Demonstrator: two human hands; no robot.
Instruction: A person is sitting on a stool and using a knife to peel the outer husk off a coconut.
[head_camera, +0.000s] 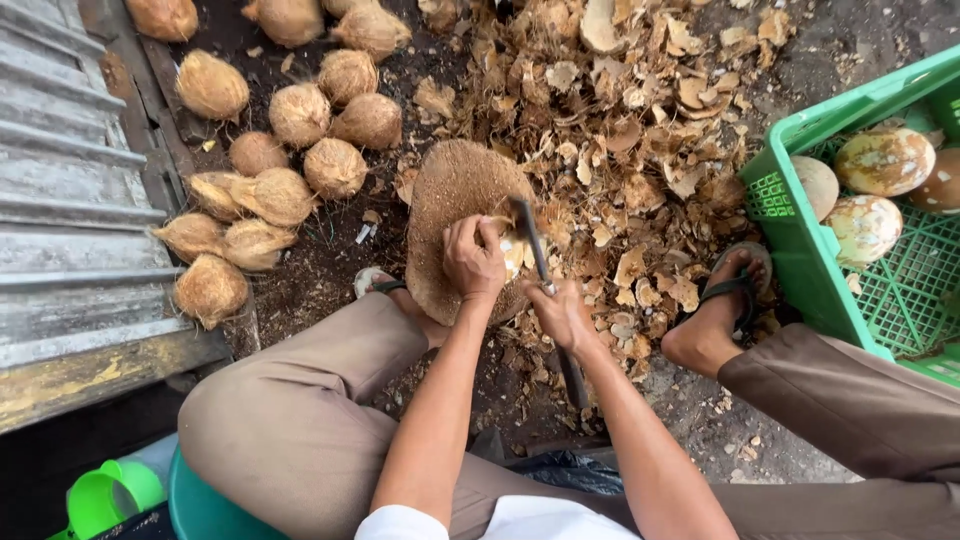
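Your left hand (473, 258) is wrapped tight over the pale, partly shelled brown coconut (512, 252), pinning it on the worn round wooden chopping block (455, 195) between your feet, and your right hand (563, 313) is fisted around the dark handle of the long heavy chopping knife (538, 265), blade lying right against the nut just beside your left fingers. That's the bit I'd watch: keep those fingertips curled back on top of the shell, away from the edge, and go for short, shallow chips rather than big swings, turning the nut a little after each one so the blade always bites a fresh spot. Keep the nut centred on the block so it can't roll off toward your sandalled foot (722, 300). The heap of dry brown shell chips (640, 130) past the block is getting deep, so I'd guess sweeping it aside helps your footing. Unshelled hairy brown coconuts (300, 140) sit to your left by the grey corrugated metal sheet (60, 200); smooth peeled ones lie in the green plastic crate (800, 260) on your right.
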